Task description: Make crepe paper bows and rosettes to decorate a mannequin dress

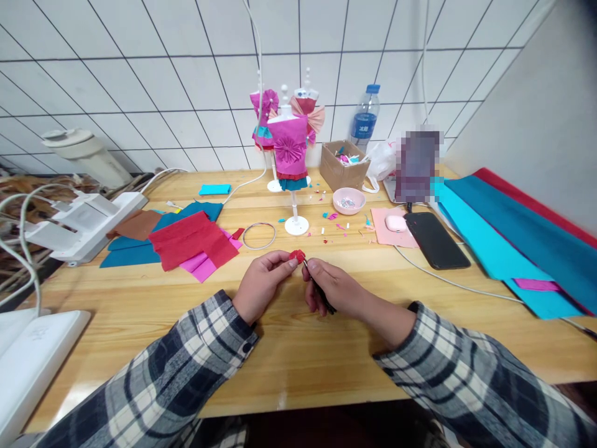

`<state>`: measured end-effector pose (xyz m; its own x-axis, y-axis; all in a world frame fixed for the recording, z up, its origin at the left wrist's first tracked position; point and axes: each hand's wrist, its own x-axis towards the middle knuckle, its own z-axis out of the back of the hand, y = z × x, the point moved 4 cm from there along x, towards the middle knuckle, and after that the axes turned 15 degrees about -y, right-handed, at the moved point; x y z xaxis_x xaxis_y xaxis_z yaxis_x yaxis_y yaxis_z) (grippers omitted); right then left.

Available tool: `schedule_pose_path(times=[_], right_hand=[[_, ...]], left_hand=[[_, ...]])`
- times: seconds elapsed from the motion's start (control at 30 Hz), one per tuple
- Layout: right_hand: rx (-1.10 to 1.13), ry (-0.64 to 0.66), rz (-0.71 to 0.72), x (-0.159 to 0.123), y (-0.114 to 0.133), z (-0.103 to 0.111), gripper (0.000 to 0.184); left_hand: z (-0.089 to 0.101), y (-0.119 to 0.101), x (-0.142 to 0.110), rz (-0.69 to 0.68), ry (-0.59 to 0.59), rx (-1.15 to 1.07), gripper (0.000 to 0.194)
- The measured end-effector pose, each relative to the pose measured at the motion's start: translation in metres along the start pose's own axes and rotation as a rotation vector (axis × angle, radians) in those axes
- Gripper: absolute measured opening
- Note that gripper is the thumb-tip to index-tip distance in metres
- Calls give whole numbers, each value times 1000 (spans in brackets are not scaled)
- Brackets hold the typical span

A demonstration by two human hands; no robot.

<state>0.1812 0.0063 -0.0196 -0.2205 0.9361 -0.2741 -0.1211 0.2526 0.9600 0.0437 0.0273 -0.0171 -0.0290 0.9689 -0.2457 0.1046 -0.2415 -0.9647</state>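
Pinched between my left hand's (265, 280) thumb and fingers is a small ruffled piece of red crepe paper (297, 256). My right hand (338, 289) grips a slim dark tool (321, 294), its thin tip touching or nearly touching the red paper. Fingers cover part of the tool, so I cannot tell whether it is tweezers or scissors. Just beyond my hands stands a small white dress form (288, 149) in a magenta paper top with a pleated rosette and a red and teal frilled hem. Two more dressed forms are behind it.
Folded red crepe paper (193, 239) lies over teal and magenta sheets at left, near a power strip (97, 227). A wire ring (259, 236), pink bowl (349, 201), cardboard box (342, 167) and water bottle (364, 121) stand beyond. At right are a black phone (437, 241) and long crepe sheets (527, 230).
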Motion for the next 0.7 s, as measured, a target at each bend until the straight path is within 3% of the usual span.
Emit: schedule_pose_path(times=[0.7], right_hand=[[-133, -128, 103, 0, 7, 8, 33]], left_hand=[[-3, -5, -2, -44, 9, 50, 20]])
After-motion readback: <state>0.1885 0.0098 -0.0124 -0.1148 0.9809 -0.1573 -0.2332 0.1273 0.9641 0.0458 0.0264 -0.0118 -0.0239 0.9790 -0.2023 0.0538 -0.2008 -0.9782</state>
